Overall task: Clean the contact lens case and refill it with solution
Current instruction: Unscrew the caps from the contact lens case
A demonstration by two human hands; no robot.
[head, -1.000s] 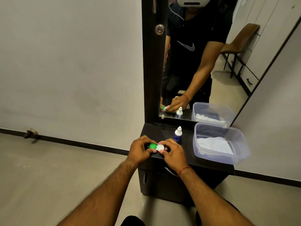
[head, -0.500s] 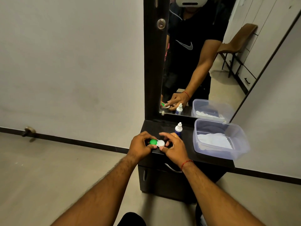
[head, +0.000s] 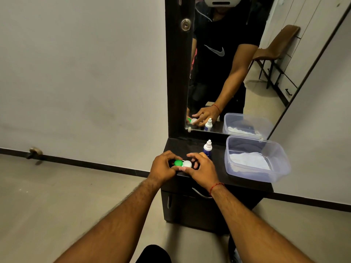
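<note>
A contact lens case [head: 182, 163] with one green cap and one white cap lies near the front left of a dark dresser top [head: 218, 173]. My left hand [head: 163, 166] curls round its green end. My right hand [head: 202, 168] holds the white cap between thumb and fingers. A small bottle of solution [head: 207, 148], white with a blue label and a pointed nozzle, stands upright just behind my right hand, untouched.
A clear plastic tub [head: 275, 168] with a white cloth inside sits at the right of the dresser top. A tall mirror [head: 237, 63] in a dark frame rises behind. Drawers with metal handles [head: 201, 194] are below. A door stopper [head: 34, 151] sits at the left wall.
Both hands stay on the case. My right hand's fingers have spread and shifted around the white cap, as if twisting it. The view has dipped slightly.
</note>
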